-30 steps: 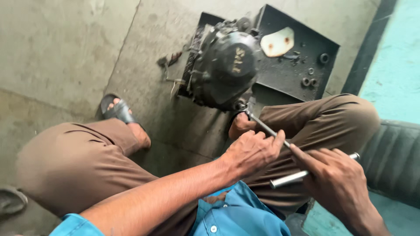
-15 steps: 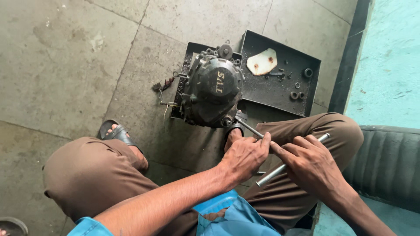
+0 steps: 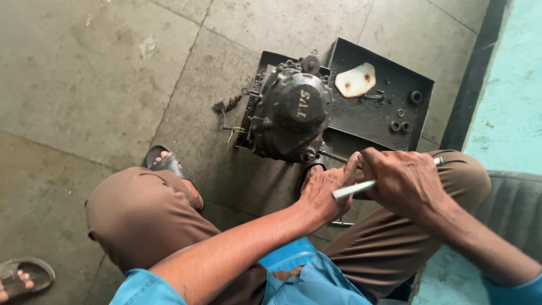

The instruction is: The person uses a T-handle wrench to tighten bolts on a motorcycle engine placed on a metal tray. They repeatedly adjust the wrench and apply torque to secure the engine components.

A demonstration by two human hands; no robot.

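Note:
A dark, greasy engine block (image 3: 291, 116) stands on a black metal tray (image 3: 257, 85) on the floor between my knees. A thin steel shaft (image 3: 333, 157) runs from the engine's lower right corner up to my hands. My left hand (image 3: 324, 189) is closed around that shaft. My right hand (image 3: 403, 181) grips a shiny metal bar (image 3: 353, 190) that crosses the shaft like a T-handle; its far end pokes out at the right of my fist.
A second black tray (image 3: 420, 93) behind the engine holds a pale flat gasket plate (image 3: 355, 80) and a few small rings and nuts (image 3: 400, 125). My sandalled foot (image 3: 166, 162) rests left of the engine. Another sandalled foot (image 3: 22, 277) shows at bottom left. A dark cushioned seat (image 3: 516, 209) is on the right.
My right hand has closed fully over the metal bar and swung it round towards my left hand. The camera view has shifted, with the engine now more central.

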